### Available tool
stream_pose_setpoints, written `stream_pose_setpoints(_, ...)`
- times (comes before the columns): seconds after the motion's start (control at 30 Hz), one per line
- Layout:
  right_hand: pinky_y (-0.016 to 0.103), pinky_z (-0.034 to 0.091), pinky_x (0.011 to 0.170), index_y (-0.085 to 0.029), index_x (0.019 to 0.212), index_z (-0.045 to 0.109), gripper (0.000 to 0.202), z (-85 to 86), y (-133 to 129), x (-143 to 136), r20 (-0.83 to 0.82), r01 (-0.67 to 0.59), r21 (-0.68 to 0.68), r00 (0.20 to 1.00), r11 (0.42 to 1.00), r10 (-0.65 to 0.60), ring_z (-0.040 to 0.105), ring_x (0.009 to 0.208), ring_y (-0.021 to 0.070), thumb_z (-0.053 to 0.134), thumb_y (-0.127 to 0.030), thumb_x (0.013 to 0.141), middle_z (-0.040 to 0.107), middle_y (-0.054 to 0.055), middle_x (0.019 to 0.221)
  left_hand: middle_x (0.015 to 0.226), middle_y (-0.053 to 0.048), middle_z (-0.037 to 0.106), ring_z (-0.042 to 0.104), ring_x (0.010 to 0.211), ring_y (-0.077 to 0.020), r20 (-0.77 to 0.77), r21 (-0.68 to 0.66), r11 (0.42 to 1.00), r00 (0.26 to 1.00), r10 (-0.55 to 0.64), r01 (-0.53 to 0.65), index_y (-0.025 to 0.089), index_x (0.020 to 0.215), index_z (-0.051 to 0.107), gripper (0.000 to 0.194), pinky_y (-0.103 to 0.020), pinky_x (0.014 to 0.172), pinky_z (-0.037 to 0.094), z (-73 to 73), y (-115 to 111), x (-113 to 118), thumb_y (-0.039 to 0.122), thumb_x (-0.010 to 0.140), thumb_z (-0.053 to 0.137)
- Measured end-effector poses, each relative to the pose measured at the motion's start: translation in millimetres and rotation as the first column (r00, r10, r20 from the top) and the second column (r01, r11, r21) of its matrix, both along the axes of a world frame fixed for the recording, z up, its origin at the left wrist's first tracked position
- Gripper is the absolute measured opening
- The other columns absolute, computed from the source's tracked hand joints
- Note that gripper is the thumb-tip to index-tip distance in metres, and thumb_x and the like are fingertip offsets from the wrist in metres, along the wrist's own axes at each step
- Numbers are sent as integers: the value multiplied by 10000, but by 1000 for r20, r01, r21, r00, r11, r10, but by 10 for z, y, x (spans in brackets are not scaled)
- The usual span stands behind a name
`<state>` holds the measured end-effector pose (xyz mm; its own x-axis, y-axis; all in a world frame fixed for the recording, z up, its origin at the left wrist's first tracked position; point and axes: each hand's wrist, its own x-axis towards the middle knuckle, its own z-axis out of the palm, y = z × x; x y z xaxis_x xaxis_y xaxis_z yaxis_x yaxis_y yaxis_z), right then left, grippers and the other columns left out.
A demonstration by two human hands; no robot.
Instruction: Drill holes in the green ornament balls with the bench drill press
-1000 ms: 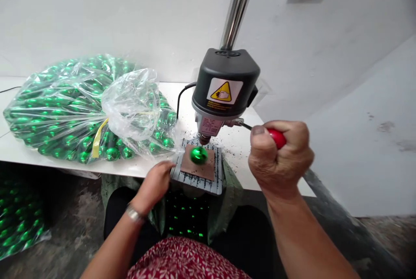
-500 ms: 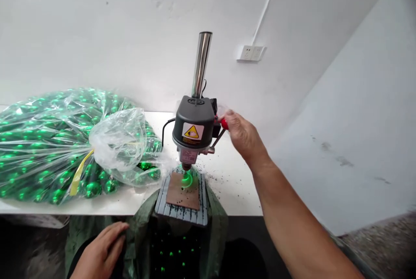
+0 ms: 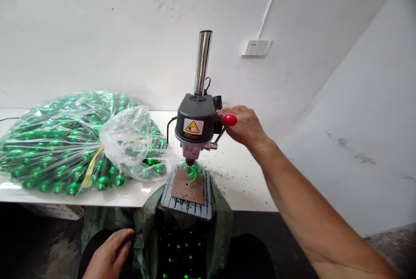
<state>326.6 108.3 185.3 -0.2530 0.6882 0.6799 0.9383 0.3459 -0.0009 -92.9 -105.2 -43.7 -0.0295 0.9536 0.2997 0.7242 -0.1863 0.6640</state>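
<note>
A small bench drill press (image 3: pixel 195 116) with a black head and shiny column stands at the table's front edge. My right hand (image 3: pixel 243 126) is at its right side, just behind the red-knobbed feed lever (image 3: pixel 229 120). Its fingers reach out toward the side of the head; the tips are partly hidden and grip nothing that I can see. Under the chuck, a brown board (image 3: pixel 183 190) with a small hole lies on the slotted grey base (image 3: pixel 167 196). A green light ring glows on the board. My left hand (image 3: pixel 110 253) rests low by my leg, empty, fingers loosely stretched.
A tied clear plastic bag (image 3: pixel 126 136) full of shiny green balls lies on the white table (image 3: pixel 123 199) at left. Dark shavings are scattered around the base. An open dark green sack (image 3: pixel 219 227) below the drill press holds green balls. A wall socket (image 3: pixel 258 47) is behind.
My right hand has come off the red lever knob and moved behind it, toward the side of the drill head. My left hand stays low. The view has shifted slightly.
</note>
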Motion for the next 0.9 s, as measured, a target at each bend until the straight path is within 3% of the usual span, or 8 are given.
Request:
stream_pose_setpoints(0.1, 436, 385, 954, -265, 1013, 802, 467, 64, -37, 43, 49, 1, -29, 999, 1000, 0, 645, 1137, 290, 368, -435, 1046, 810, 64, 1173, 936, -16, 871, 848, 858, -241, -4, -31, 1000, 1000, -5, 4, 315, 891, 871, 271, -268, 826, 680, 8, 22, 48, 441, 847, 635)
stream_pose_setpoints(0.23, 421, 372, 901, -284, 1048, 794, 519, 58, -42, 81, 120, 37, -13, 992, 999, -36, 660, 1124, 284, 322, -498, 1062, 811, 50, 1194, 969, -11, 870, 845, 882, -252, -27, -65, 997, 999, -42, 40, 336, 936, 867, 303, -307, 837, 695, -97, 23, 104, 433, 861, 590)
stream_pose_setpoints(0.4, 410, 401, 869, -278, 1110, 793, 590, -57, -3, 97, 9, 33, 24, 999, 999, -33, 677, 1111, 281, 324, -629, 1037, 819, 66, 1165, 1117, -95, 849, 818, 1041, -267, -136, -15, 996, 987, -91, 89, 238, 1106, 852, 370, -373, 965, 675, -165, 175, 281, 327, 934, 536)
stream_pose_setpoints(0.5, 422, 401, 862, -263, 1127, 798, 597, -97, -8, 96, -33, 35, 12, 999, 999, -35, 686, 1090, 296, 325, -616, 1033, 821, 85, 1135, 1457, -159, 700, 641, 1388, -348, -293, 155, 988, 955, 45, 1, 240, 1344, 766, 417, -554, 1168, 536, -12, 513, 449, 296, 978, 573)
stream_pose_setpoints(0.6, 428, 391, 852, -248, 1139, 800, 648, -119, -20, 94, -62, 36, 21, 997, 999, -34, 690, 1069, 310, 293, -637, 1032, 820, 112, 1083, 1690, -196, 454, 344, 1604, -447, -434, 170, 985, 897, 87, -13, 275, 1425, 720, 467, -653, 1247, 382, 207, 1006, 599, 316, 961, 688)
stream_pose_setpoints(0.73, 400, 383, 807, -232, 1064, 809, 748, -162, 10, 91, -85, 43, 58, 996, 997, -38, 688, 1024, 285, 249, -725, 1014, 811, 131, 1018, 1704, -202, 435, 439, 1538, -458, -549, -51, 996, 835, 34, -74, 351, 1540, 608, 538, -722, 1225, 318, 414, 1710, 699, 412, 1007, 638)
stream_pose_setpoints(0.83, 391, 389, 772, -236, 1078, 813, 783, -210, 16, 79, -122, 69, 50, 990, 996, -63, 690, 964, 277, 231, -755, 1001, 808, 140, 1024, 1623, -218, 538, 488, 1501, -439, -527, -155, 981, 849, 21, -120, 290, 1529, 619, 513, -690, 1207, 360, 508, 2102, 712, 429, 1039, 567)
stream_pose_setpoints(0.9, 400, 418, 761, -252, 1100, 812, 811, -256, -44, 89, -183, 99, 44, 979, 994, -89, 703, 949, 287, 194, -767, 1000, 807, 142, 1013, 1511, -201, 644, 525, 1464, -410, -514, -176, 979, 858, 0, -105, 238, 1449, 681, 455, -628, 1205, 394, 567, 2227, 704, 380, 1028, 582)
